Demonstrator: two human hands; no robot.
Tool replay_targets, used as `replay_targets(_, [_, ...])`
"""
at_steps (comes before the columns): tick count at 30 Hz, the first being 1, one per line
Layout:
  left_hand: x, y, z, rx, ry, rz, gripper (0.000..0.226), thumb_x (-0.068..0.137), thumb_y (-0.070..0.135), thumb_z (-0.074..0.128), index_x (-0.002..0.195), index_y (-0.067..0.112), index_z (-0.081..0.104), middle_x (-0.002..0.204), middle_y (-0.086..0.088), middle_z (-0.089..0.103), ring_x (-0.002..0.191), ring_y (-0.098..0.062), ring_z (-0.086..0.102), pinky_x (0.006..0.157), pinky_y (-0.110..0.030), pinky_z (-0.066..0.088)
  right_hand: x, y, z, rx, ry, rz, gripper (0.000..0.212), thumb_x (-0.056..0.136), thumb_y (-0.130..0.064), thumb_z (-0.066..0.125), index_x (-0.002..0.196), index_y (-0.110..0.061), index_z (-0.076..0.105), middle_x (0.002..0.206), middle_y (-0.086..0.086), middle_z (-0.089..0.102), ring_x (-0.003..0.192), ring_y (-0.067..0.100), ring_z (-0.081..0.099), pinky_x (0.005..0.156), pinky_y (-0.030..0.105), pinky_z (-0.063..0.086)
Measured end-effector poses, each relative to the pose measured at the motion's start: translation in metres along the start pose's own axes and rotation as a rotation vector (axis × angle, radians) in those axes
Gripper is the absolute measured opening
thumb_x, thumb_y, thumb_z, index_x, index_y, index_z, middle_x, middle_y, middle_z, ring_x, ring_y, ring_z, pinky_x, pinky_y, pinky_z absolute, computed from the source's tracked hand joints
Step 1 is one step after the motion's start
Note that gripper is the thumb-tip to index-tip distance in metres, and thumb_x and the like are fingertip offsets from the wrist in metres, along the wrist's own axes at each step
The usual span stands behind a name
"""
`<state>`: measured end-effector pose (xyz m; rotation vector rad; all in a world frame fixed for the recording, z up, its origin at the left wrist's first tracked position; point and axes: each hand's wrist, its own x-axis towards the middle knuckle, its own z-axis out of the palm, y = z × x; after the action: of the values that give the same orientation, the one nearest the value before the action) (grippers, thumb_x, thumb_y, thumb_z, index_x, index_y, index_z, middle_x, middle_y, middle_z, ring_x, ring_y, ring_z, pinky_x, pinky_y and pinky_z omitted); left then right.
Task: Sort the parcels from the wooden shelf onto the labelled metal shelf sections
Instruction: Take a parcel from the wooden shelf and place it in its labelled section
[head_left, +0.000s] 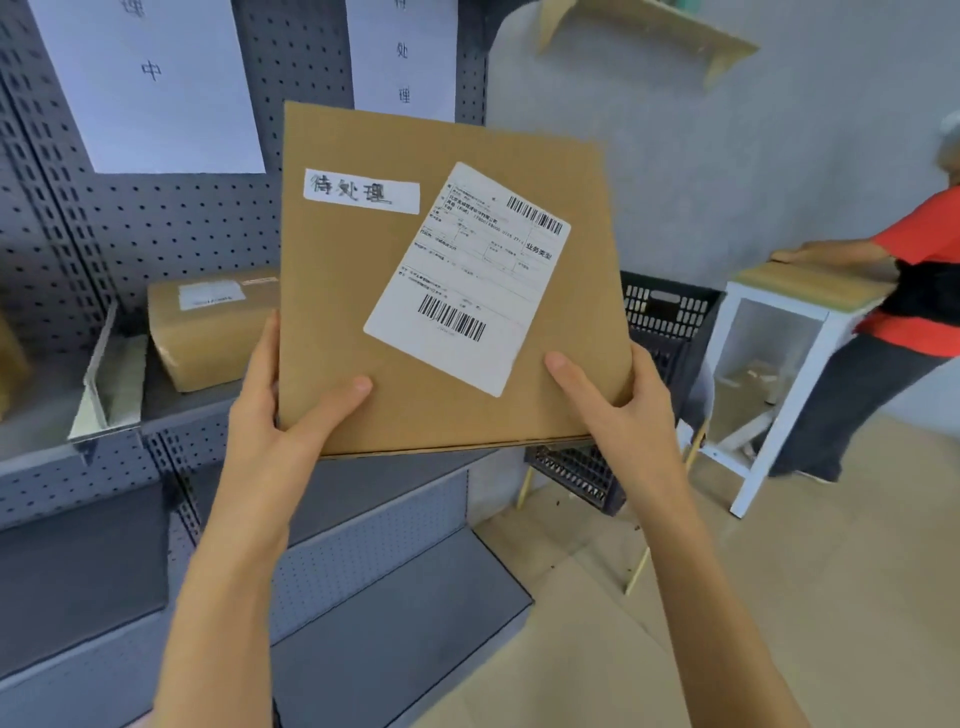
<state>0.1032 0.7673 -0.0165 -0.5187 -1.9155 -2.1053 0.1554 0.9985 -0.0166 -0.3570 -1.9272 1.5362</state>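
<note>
Head view — both hands' fingers grip the flat parcel (441, 291) by its lower corners — thumbs on top

Black crate (667, 312) beside white stool (779, 332), person (914, 291) behind.

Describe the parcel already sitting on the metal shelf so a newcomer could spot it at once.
Start at the grey pegboard metal shelf on the left, below the paper sign. Right of the upright metal divider sits a taped brown parcel. Unlike the flat cardboard box gripped by both hands, it is bulkier, glossy with tape, and bears a small white label on top.
</note>
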Motion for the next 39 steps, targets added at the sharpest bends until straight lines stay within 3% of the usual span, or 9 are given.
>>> replay_targets(12, [0.144, -0.061, 0.09, 0.048, 0.158, 0.066, 0.089, 0.064, 0.029, 0.081, 0.143, 0.032, 0.039, 0.129, 0.018, 0.058, 0.115, 0.0, 0.056, 0.096, -0.024, 0.043, 0.207, 0.055, 0.034, 0.089, -0.161, -0.074, 0.066, 0.071, -0.053, 0.073, 0.128, -0.032, 0.047, 0.115, -0.022, 0.055, 0.101, -0.008, 0.052, 0.083, 0.02, 0.043])
replay_targets(17, [0.228, -0.083, 0.121, -0.015, 0.165, 0.094, 0.08, 0.067, 0.026, 0.07, 0.141, 0.032, 0.042, 0.124, 0.018, 0.061, 0.108, 0.004, 0.059, 0.082, -0.012, 0.048, 0.304, 0.056, 0.06, 0.083, -0.142, -0.12, 0.077, 0.067, -0.055, 0.074, 0.135, -0.031, 0.045, 0.12, -0.018, 0.056, 0.107, -0.002, 0.054, 0.09, 0.027, 0.047])
replay_targets(20, [0.276, -0.087, 0.135, -0.03, 0.191, 0.108, 0.086, 0.065, 0.024, 0.079, 0.141, 0.034, 0.042, 0.122, 0.02, 0.062, 0.109, 0.004, 0.059, 0.093, -0.022, 0.045, 0.359, 0.05, 0.071, 0.128, -0.139, -0.149, 0.074, 0.07, -0.049, 0.075, 0.136, -0.036, 0.043, 0.123, -0.018, 0.054, 0.108, -0.001, 0.054, 0.09, 0.025, 0.047])
replay_targets(25, [0.329, -0.088, 0.159, -0.014, 0.241, 0.132, 0.082, 0.065, 0.034, 0.077, 0.14, 0.036, 0.043, 0.118, 0.02, 0.065, 0.11, 0.002, 0.06, 0.103, -0.033, 0.041, 0.427, 0.051, 0.092, 0.212, -0.163, -0.145, 0.051, 0.077, -0.043, 0.073, 0.122, -0.039, 0.05, 0.104, -0.028, 0.056, 0.087, -0.016, 0.058, 0.07, 0.011, 0.048])
replay_targets(30, [0.359, -0.086, 0.177, 0.042, 0.299, 0.131, 0.072, 0.067, 0.042, 0.063, 0.137, 0.035, 0.046, 0.112, 0.024, 0.066, 0.103, 0.008, 0.06, 0.085, -0.015, 0.046, 0.474, 0.055, 0.111, 0.271, -0.174, -0.137, 0.052, 0.079, -0.042, 0.072, 0.126, -0.034, 0.051, 0.098, -0.027, 0.054, 0.071, -0.024, 0.054, 0.054, 0.001, 0.042])
replay_targets(32, [0.367, -0.086, 0.18, 0.068, 0.331, 0.101, 0.073, 0.066, 0.048, 0.062, 0.137, 0.036, 0.047, 0.111, 0.026, 0.066, 0.102, 0.01, 0.06, 0.082, -0.014, 0.045, 0.489, 0.055, 0.117, 0.255, -0.18, -0.153, 0.055, 0.08, -0.045, 0.07, 0.13, -0.035, 0.05, 0.094, -0.03, 0.05, 0.066, -0.028, 0.051, 0.052, 0.002, 0.042])
replay_targets(34, [0.375, -0.086, 0.182, 0.088, 0.368, 0.07, 0.077, 0.062, 0.054, 0.061, 0.136, 0.037, 0.048, 0.107, 0.028, 0.067, 0.1, 0.011, 0.061, 0.087, -0.02, 0.042, 0.5, 0.055, 0.123, 0.206, -0.2, -0.176, 0.054, 0.08, -0.051, 0.067, 0.129, -0.037, 0.05, 0.093, -0.033, 0.047, 0.068, -0.028, 0.049, 0.059, 0.006, 0.042])
replay_targets(37, [0.387, -0.087, 0.184, 0.107, 0.453, 0.009, 0.079, 0.057, 0.064, 0.062, 0.131, 0.04, 0.05, 0.099, 0.034, 0.066, 0.095, 0.013, 0.06, 0.09, -0.023, 0.042, 0.516, 0.053, 0.132, 0.13, -0.223, -0.197, 0.046, 0.078, -0.059, 0.063, 0.119, -0.038, 0.058, 0.096, -0.031, 0.052, 0.086, -0.011, 0.054, 0.078, 0.021, 0.046])
replay_targets(39, [0.394, -0.089, 0.185, 0.135, 0.484, -0.023, 0.08, 0.057, 0.07, 0.065, 0.13, 0.042, 0.051, 0.104, 0.031, 0.066, 0.102, 0.009, 0.059, 0.098, -0.027, 0.041, 0.526, 0.053, 0.137, 0.081, -0.238, -0.203, 0.04, 0.079, -0.061, 0.061, 0.112, -0.039, 0.06, 0.102, -0.024, 0.057, 0.095, -0.001, 0.054, 0.086, 0.029, 0.045])
